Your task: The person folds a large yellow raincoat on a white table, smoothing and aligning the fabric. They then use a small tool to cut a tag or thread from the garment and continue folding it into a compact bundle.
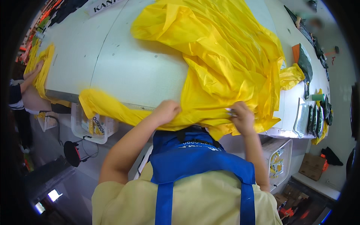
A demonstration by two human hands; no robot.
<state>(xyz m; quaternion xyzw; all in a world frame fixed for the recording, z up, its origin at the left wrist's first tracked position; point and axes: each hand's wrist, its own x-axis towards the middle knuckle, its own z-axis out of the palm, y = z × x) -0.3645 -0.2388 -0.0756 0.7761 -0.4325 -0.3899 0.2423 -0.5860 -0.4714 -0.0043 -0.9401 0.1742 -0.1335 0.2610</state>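
A large piece of thin, shiny yellow fabric lies bunched over the table, and a long strip of it trails left along the near edge. My left hand is closed on the fabric at that edge, in front of my blue apron. Farther right, my right hand is closed around a small silvery object, mostly covered by the fingers and too blurred to name. This hand rests against the fabric's near part. The strip's left end is smeared by motion.
The pale table has a seam across it. Below its edge hang a white plastic bin on the left and a clear bin on the right. Packaged items and a green spool lie at right. Another person's hand handles yellow cloth far left.
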